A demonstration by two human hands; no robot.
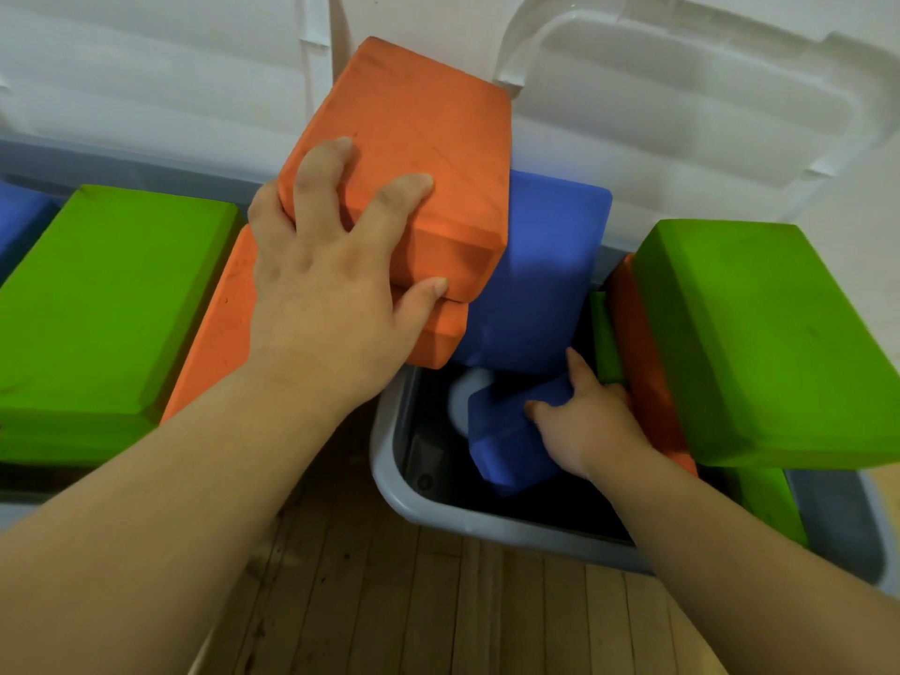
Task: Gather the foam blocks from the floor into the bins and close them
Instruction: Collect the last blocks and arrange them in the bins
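My left hand (pixel 321 285) grips an orange foam block (pixel 419 138), fingers spread on top and thumb on its near side, above a second orange block (pixel 438 333). Behind it leans a large blue block (pixel 540 275). My right hand (pixel 584 421) reaches down into the grey bin (pixel 389 460) and holds a small blue block (pixel 506 440) with curled fingers. A green block (pixel 759 343) lies across the bin's right side over an orange block (pixel 647 362). At left a green block (pixel 97 304) and an orange block (pixel 214 333) sit in another bin.
The bin's clear open lid (pixel 682 90) leans against the white wall behind. A further blue block (pixel 19 216) shows at the far left. Wooden floorboards (pixel 389 601) lie in front of the bins.
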